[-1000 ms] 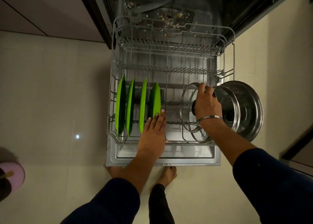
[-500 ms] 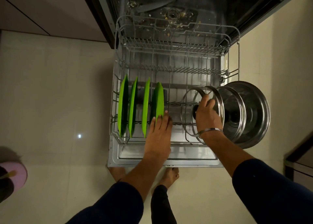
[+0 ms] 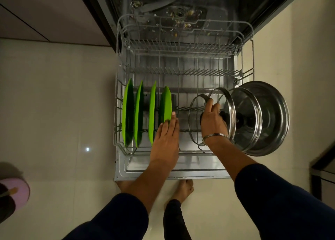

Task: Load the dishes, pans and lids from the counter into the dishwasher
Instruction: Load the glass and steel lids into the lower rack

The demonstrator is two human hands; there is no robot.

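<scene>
The lower rack point(image 3: 183, 150) is pulled out over the open dishwasher door point(image 3: 174, 173). In its left half four green plates point(image 3: 139, 113) stand on edge in a row, parted by the tines. In the right half stand three glass lids with steel rims: a small lid point(image 3: 193, 113) on the left, a middle lid point(image 3: 229, 103) and a large lid point(image 3: 253, 120), with a steel lid point(image 3: 273, 116) leaning at the rack's right edge and reaching out past it.

The right hand point(image 3: 213, 120) is at the glass lids, its fingers curled over the top rim between the small and middle lids; its grip closes on the middle lid, though which rim the fingertips touch is hard to tell. A metal bangle point(image 3: 214, 136) sits on that wrist. The left hand point(image 3: 166, 134) lies flat with straight fingers, an open grip, its fingertips against the near side of the rightmost plate.

Farther off, the upper rack point(image 3: 183, 40) sticks out of the tub point(image 3: 181, 7), whose floor shows food scraps. Bare feet point(image 3: 183, 187) stand on the pale tiled floor point(image 3: 59, 103) just near of the door. A pink round thing point(image 3: 17, 191) lies at the left edge.
</scene>
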